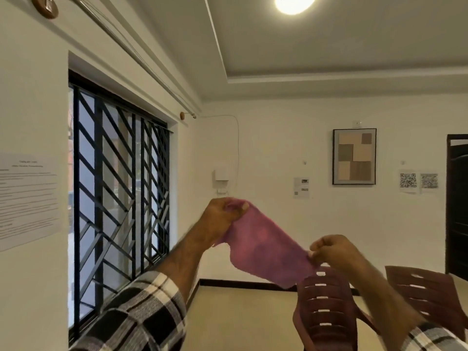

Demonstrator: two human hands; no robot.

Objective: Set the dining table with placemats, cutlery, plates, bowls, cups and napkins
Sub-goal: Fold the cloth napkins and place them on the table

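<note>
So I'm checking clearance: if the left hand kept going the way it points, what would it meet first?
Probably nothing near. The left hand, pinching the pink cloth, points up toward the far wall; the way looks free until there, though depth is unclear.

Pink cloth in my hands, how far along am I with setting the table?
Done: nothing visible, no table surface shows. In hand: the left hand and right hand pinch opposite edges of the pink cloth, held in the air above the maroon chairs. Left: laying it down; everything else cannot be judged.
</note>
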